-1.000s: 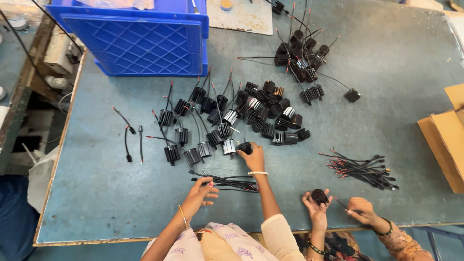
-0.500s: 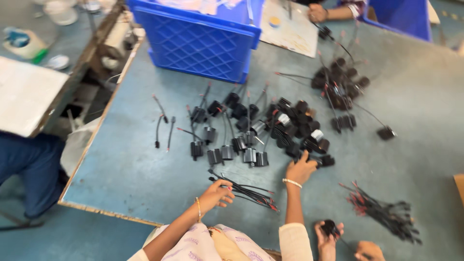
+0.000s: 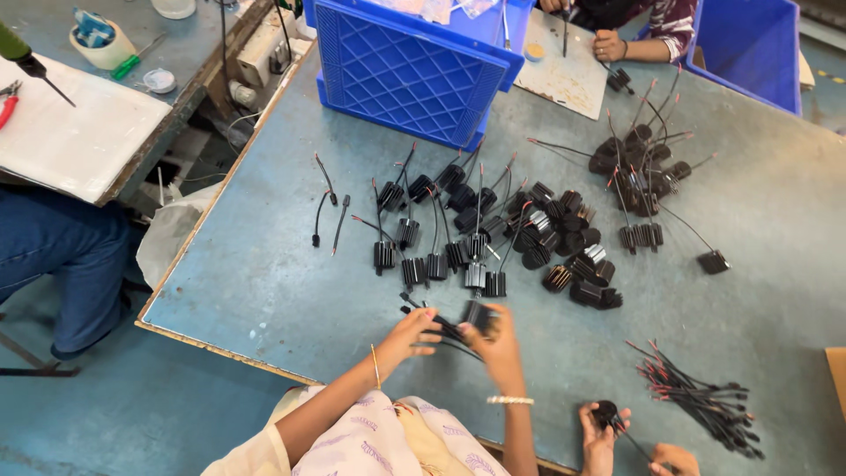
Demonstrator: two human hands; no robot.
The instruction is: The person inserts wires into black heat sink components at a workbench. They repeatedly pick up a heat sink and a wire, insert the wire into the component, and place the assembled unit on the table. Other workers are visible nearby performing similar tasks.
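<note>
- The right hand (image 3: 498, 339) grips a black finned heat sink (image 3: 477, 314) at the near table edge, its long axis running roughly left to right.
- The left hand (image 3: 412, 333) pinches a thin black wire (image 3: 445, 326) leading into the heat sink.
- A blue plastic crate (image 3: 401, 75) stands at the far side; its contents are unclear.
- More finned parts (image 3: 529, 234) lie on the grey-blue table (image 3: 264, 273).

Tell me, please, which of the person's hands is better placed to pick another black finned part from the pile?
Probably the right hand: it holds a black finned part just below the pile, while the left hand grips wires farther left.
</note>
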